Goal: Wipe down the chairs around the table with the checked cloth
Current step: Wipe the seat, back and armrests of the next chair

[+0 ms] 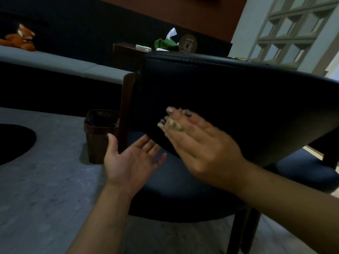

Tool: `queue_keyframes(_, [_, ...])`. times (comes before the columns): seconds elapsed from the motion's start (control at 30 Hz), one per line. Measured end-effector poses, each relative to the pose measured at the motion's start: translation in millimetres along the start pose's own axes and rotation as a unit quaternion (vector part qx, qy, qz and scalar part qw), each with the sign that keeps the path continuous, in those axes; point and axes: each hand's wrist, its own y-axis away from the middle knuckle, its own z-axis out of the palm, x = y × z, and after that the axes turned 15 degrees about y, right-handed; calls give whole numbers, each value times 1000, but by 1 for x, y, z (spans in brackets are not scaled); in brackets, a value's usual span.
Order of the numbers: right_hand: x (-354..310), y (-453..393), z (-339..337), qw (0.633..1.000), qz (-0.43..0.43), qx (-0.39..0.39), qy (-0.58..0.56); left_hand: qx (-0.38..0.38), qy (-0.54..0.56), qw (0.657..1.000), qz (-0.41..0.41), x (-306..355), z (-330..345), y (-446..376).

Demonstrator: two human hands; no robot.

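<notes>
Stuffed toy: an orange plush fox (22, 38) lies at far left on the grey cushioned seat (60, 64); well apart from the hands
Basket: a dark woven basket (100, 132) stands on the grey floor (36, 189), just left of the chair's wooden post (126, 110)
Left hand: left hand (132, 162) is palm up, its grip spread wide, fingers straight; thumb touches the wooden post; it holds nothing
Chair: dark padded backrest (229, 99) fills the middle, dark seat (183, 198) below
Right hand: right hand (198, 143) lies against the backrest's lower edge; fingers nearly straight, grip pinching a small bit of pale material between the fingers
Checked cloth: checked cloth (174, 124) shows only as that blurred scrap; pattern cannot be told
Bench: beyond the backrest, the bench (128, 46) carries a green tissue holder (166, 44) and a round brown object (188, 43)
</notes>
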Motion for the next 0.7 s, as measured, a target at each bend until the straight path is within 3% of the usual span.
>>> queue_keyframes(0.1, [-24, 7, 12, 997, -52, -61, -18, -30, -10, 999, -10, 10, 2, 5])
queue_keyframes(0.23, [-32, 4, 6, 984, -119, -131, -11, -16, 6, 1000, -17, 5, 6, 10])
queue_keyframes(0.37, [-1, -31, -11, 998, -9, -64, 2, -33, 31, 998, -39, 5, 8, 8])
queue_keyframes(0.5, [36, -69, -15, 988, 122, 6, 99, -47, 38, 997, -54, 4, 12, 9])
queue_keyframes(0.57, [28, -72, -9, 982, 129, 7, 136, -47, 38, 997, -56, 3, 12, 12])
queue_keyframes(0.7, [-21, -50, 11, 990, 41, -13, 132, -31, 40, 998, -48, 2, 12, 17])
